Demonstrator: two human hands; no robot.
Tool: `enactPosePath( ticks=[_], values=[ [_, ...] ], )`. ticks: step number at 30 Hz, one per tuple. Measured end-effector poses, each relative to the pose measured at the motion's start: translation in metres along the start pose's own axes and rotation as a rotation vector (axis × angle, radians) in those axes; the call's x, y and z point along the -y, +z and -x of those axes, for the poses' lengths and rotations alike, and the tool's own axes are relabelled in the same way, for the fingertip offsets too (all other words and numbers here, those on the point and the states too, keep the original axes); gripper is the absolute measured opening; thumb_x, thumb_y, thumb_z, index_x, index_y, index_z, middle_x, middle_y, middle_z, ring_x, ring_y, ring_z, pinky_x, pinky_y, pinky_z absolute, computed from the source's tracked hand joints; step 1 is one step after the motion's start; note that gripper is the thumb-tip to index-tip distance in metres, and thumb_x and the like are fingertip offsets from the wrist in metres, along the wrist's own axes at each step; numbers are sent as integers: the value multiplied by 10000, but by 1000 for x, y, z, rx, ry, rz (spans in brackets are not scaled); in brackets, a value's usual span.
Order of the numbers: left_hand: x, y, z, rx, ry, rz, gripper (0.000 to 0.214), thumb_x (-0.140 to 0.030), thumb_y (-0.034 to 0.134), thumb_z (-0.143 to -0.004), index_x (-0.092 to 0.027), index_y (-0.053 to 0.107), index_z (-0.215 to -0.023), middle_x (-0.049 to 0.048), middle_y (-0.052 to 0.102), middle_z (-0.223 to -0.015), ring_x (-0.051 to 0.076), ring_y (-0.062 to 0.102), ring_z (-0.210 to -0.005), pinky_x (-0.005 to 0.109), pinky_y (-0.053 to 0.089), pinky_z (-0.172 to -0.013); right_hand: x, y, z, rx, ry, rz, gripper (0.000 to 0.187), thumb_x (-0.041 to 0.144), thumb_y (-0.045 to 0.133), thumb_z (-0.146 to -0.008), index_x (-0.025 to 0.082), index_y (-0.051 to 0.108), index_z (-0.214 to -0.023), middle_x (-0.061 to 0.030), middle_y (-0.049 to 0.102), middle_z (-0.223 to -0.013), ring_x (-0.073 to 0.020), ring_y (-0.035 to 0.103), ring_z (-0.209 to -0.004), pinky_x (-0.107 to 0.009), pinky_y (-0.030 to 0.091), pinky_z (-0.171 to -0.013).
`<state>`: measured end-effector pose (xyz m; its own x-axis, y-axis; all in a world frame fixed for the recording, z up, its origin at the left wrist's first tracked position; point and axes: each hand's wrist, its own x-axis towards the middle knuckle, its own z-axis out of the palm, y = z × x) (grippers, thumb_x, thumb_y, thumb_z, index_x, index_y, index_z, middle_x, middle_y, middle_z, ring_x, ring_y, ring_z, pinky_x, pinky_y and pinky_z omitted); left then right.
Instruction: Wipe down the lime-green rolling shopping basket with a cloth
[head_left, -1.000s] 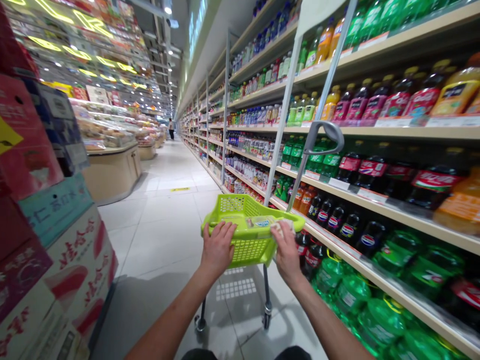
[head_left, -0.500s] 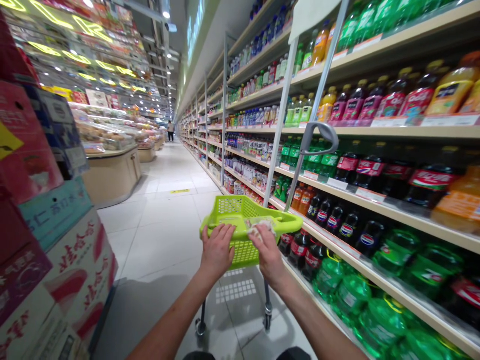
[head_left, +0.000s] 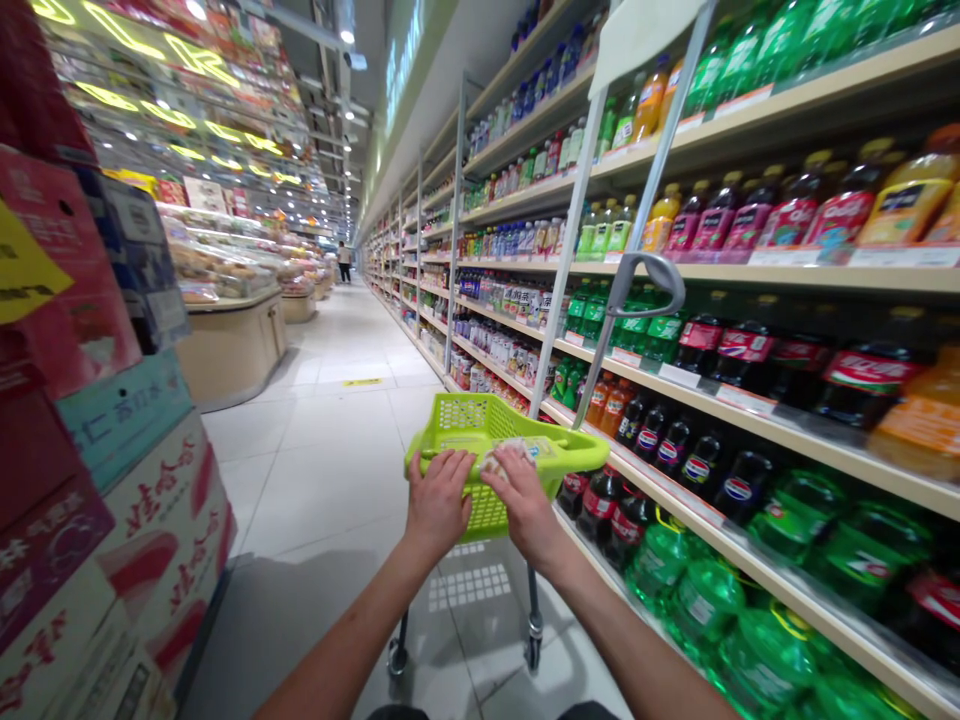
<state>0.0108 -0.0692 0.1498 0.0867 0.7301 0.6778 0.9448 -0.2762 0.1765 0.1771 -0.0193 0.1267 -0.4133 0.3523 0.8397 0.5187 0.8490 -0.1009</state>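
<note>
**Crumpled white cloth, under right fingers, on near rim of green cart**

Far left: stacked cartons (head_left: 161, 490), well apart from both hands.
Left hand (head_left: 441, 500): mine, fingers hooked over the near rim of the green cart (head_left: 581, 455), holding it.
White cloth (head_left: 501, 456): cloth or tissue, I cannot tell which; just right of my left hand, on the rim; bunched, no clear long axis. The rim beneath runs crosswise before me.
Right hand (head_left: 529, 505): mine, the nearer one, fingers closed down over the cloth; near the left, not touching it.
Further right: rim's bare end, grey loop handle (head_left: 673, 282) above, then shelved bottles (head_left: 739, 480).
</note>
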Motion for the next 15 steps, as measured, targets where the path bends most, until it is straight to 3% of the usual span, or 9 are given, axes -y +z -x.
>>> enactPosePath(
  ticks=[2,6,8,13,15],
  values=[
    [1,-1,0,10,4,-1,470,-145,494,-675,-218,493,-1140,55,570,-1179,248,456,-1119,539,138,-1018,-11,-7,-2,12,22,1,354,104,410,-807,244,582,-1082,-57,455,-1288,-203,370,-1216,-438,338,-988],
    [1,0,1,6,0,11,476,-133,495,-667,-215,497,-1136,53,573,-1177,248,459,-1116,541,144,-1016,-60,-35,-3,-82,307,98,352,96,413,-759,184,611,-1037,-101,475,-1257,-247,425,-1167,-471,365,-955],
    [-1,2,1,-11,-7,9,466,-142,496,-673,-213,500,-1134,57,575,-1173,251,461,-1113,543,140,-1016,-60,-34,-5,-90,348,98,393,61,385,-742,185,609,-1041,-101,481,-1251,-240,439,-1156,-461,370,-953],
    [-3,3,1,-10,-4,5,463,-144,497,-678,-209,499,-1137,62,570,-1181,254,459,-1116,542,132,-1020,-5,0,-11,47,24,-26,416,62,389,-780,267,571,-1093,-36,458,-1287,-180,386,-1202,-402,336,-990],
    [-1,1,1,4,2,14,472,-131,492,-675,-209,496,-1140,60,568,-1184,252,459,-1116,540,136,-1020,-5,2,-12,39,-6,-26,398,75,398,-785,269,575,-1084,-32,463,-1280,-185,382,-1203,-411,326,-995]
  ],
)
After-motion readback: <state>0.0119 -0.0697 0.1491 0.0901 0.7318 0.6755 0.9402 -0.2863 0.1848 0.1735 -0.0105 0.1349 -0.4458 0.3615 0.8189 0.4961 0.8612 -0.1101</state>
